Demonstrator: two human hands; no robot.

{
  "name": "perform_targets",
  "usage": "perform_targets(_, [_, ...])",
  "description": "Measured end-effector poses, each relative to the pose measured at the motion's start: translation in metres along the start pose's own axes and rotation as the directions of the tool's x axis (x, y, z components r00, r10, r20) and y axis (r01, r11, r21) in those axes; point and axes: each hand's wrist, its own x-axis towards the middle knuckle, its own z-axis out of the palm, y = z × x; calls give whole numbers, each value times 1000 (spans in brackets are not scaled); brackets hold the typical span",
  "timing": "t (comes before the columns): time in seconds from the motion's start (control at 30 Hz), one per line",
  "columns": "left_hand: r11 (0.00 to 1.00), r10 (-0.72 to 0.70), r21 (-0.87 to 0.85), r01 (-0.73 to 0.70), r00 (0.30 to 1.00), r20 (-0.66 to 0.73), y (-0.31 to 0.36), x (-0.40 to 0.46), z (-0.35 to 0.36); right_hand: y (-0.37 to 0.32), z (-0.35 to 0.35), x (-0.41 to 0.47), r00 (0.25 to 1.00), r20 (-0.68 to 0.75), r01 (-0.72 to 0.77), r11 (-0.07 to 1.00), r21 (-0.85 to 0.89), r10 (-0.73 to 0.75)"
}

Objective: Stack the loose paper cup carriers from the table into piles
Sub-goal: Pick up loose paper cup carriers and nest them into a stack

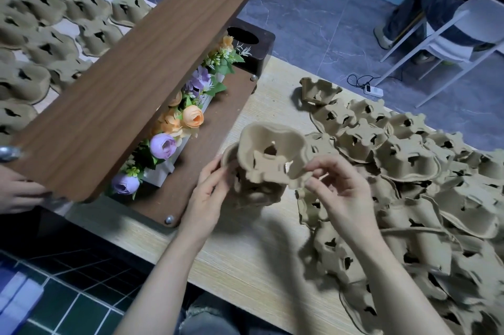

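Observation:
A short pile of brown pulp cup carriers stands on the light wooden table just in front of me. My left hand holds the pile's left side. Tilted over the top of the pile is one more carrier, and my right hand pinches its near right edge. A big loose heap of carriers covers the table's right half.
A two-tier wooden shelf with artificial flowers stands left of the pile. Another person's hand grips its near left end. Several carriers lie behind it. A white chair stands on the floor beyond.

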Motion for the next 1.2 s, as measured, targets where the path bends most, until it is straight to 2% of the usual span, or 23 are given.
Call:
perform_targets(0.13, [988,-55,-143,55,998,5,-4,2,-4,7,10,0,998,64,11,999,-54,-7])
perform_targets(0.23, [985,-64,-157,64,998,9,-5,3,-5,12,13,-1,992,120,33,996,-87,-23])
perform_targets(0.33, [987,-28,-158,21,999,-46,-4,3,-3,17,11,-1,988,153,46,990,-135,-25])
perform_targets(0.43, [990,8,-140,-20,996,-85,-6,5,-1,19,10,-2,992,121,50,983,-177,-29])
perform_targets(0.5, [989,16,-143,-31,994,-107,-7,5,-1,21,10,-4,998,69,11,989,-148,-1])
perform_targets(0.63, [986,22,-158,-44,990,-140,-6,2,-1,32,13,-3,988,-30,-151,983,-104,148])
perform_targets(0.83, [967,33,-247,-64,991,-126,2,-4,4,34,24,4,969,6,-249,968,-31,249])
perform_targets(1.03, [992,74,-92,-84,991,-108,2,-2,3,36,21,11,960,46,-275,961,-28,276])
perform_targets(1.2, [996,38,-82,-45,995,-96,-4,5,1,36,22,16,951,27,-307,951,-27,308])
